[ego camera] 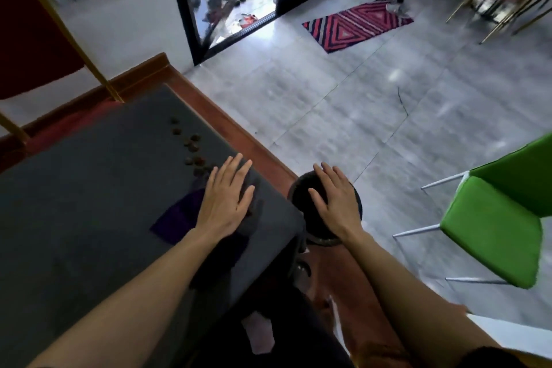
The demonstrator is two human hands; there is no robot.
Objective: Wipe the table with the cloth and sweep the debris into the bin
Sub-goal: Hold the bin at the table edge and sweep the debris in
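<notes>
Left hand (pixel 227 197) lies flat with straight fingers on the dark purple cloth (pixel 176 215) by the grey table (pixel 89 218) corner, small brown crumbs (pixel 192 148) just ahead, while the flat right hand (pixel 336 200) hovers over the round black bin (pixel 301 191), near a green chair (pixel 495 227).

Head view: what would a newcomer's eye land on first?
Two bare forearms fill the foreground: the left hand lies flat on a dark cloth near the table edge, and the right hand hovers open over the black bin beside it. A trail of brown debris sits just beyond the left fingers. The bright green chair at right pulls the eye too.
</notes>
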